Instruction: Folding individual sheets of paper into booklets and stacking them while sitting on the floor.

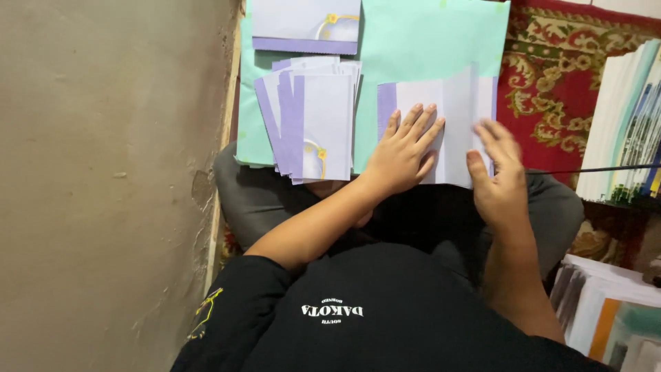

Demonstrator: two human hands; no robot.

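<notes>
My left hand [405, 153] lies flat, fingers spread, on a white paper sheet with a purple edge [454, 110]. My right hand [501, 180] presses the same sheet near its right side, fingers on the paper and blurred. The sheet rests on a mint-green board [413, 48] across my lap. To the left on the board lies a stack of folded white-and-purple papers [313, 124] with a small yellow ornament. Another such paper [303, 24] lies at the board's far edge.
A bare grey-brown wall [103, 172] stands close on the left. A red patterned carpet [558, 76] covers the floor at the right. Stacks of white sheets and books [623, 117] sit at the right edge, with more papers [606, 310] at the lower right.
</notes>
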